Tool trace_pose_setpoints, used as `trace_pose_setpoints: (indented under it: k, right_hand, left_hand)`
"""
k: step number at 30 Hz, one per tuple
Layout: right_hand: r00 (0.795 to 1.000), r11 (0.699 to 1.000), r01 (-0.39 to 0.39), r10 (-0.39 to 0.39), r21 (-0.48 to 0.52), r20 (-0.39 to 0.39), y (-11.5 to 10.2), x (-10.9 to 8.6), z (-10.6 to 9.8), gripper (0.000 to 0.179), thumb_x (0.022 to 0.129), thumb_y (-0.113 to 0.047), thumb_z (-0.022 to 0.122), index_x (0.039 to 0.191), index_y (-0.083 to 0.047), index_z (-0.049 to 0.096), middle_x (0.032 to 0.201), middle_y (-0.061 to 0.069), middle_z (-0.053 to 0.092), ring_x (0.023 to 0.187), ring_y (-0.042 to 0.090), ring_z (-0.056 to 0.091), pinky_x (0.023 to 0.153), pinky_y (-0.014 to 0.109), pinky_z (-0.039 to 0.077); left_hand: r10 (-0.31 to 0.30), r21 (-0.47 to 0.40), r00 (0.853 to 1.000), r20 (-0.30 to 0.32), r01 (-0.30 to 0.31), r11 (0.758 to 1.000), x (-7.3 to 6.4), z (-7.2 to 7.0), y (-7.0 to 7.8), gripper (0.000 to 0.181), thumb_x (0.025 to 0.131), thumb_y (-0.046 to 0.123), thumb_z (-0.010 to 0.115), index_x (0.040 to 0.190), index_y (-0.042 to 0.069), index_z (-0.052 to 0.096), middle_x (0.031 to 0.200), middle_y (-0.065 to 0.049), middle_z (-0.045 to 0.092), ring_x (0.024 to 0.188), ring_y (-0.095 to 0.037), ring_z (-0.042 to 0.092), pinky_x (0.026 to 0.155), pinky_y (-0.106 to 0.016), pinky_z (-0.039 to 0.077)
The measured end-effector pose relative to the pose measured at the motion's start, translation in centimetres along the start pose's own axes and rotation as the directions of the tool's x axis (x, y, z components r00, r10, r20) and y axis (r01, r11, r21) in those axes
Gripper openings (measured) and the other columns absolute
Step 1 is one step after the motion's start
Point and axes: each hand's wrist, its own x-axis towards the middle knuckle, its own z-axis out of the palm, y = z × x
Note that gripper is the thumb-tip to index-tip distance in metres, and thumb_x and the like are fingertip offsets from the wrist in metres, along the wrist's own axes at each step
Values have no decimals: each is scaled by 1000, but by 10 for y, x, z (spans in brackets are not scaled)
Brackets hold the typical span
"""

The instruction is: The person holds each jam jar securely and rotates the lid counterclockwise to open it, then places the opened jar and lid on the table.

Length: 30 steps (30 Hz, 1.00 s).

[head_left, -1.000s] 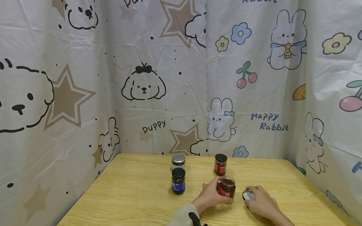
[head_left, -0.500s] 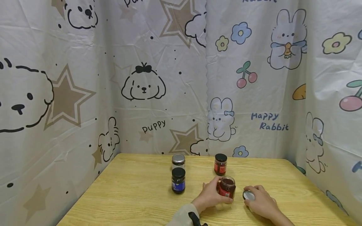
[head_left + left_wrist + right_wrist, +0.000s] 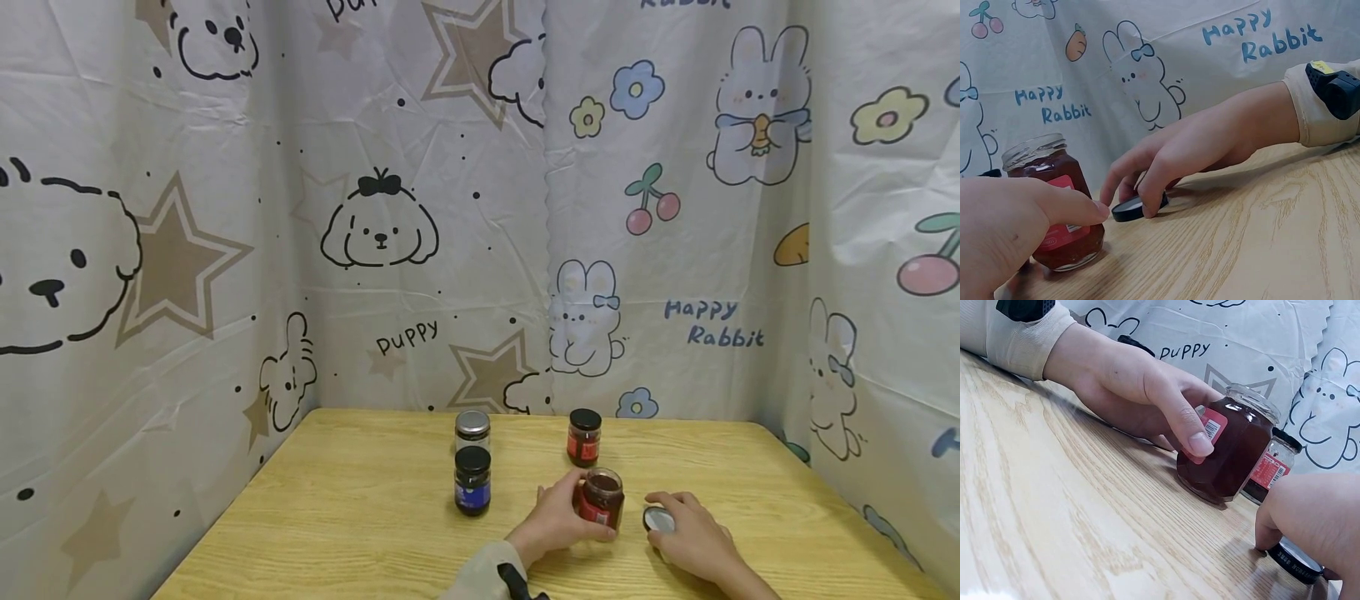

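My left hand (image 3: 557, 518) grips an uncapped glass jar (image 3: 604, 503) of dark red jam with a red label, its thumb across the near side and fingers round the left. The jar stands upright on the wooden table. Just right of it, my right hand (image 3: 696, 540) holds a black-rimmed jar lid (image 3: 660, 520) by its edge, low at the tabletop, pale inner face upward. In the left wrist view the lid (image 3: 1129, 210) sits between the thumb and fingers. The right wrist view has the jam jar (image 3: 1230, 453) with its open glass mouth and part of the lid (image 3: 1296, 559).
Behind the open jar stands a red-labelled jar (image 3: 584, 440) with a black lid. To the left are a blue-labelled jar (image 3: 473, 483) with a black lid and a silver-lidded jar (image 3: 472, 429) behind it. A printed curtain (image 3: 390, 292) surrounds the table (image 3: 337, 517).
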Motion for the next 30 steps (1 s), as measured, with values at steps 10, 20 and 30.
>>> trace_pose_setpoints:
  k: [10, 20, 30]
  right_hand:
    - [999, 999, 22, -20, 30, -43, -2, 0, -5, 50, 85, -23, 76, 132, -8, 66, 135, 25, 57, 120, 49, 56, 85, 74, 45]
    - [999, 998, 33, -31, 51, -45, -3, 0, -7, 53, 85, -25, 76, 133, -6, 64, 134, 24, 58, 120, 48, 56, 88, 69, 47]
    - [997, 996, 58, -53, 75, -59, -3, -1, -10, 58, 87, -25, 76, 137, -2, 60, 130, 27, 59, 120, 48, 56, 93, 66, 46]
  left_hand:
    - [-12, -31, 1000, -22, 12, 999, -2, 0, 3, 69, 69, 18, 99, 125, 37, 62, 111, 18, 65, 120, -23, 55, 117, -63, 19]
    - [22, -153, 1000, -20, -25, 988, -1, -3, 2, 79, 70, 8, 97, 133, 34, 58, 129, 8, 63, 134, -34, 52, 110, -61, 38]
    - [71, -162, 997, -29, -75, 984, -1, -7, 1, 80, 71, 8, 96, 136, 31, 57, 126, 5, 61, 127, -32, 55, 107, -59, 41]
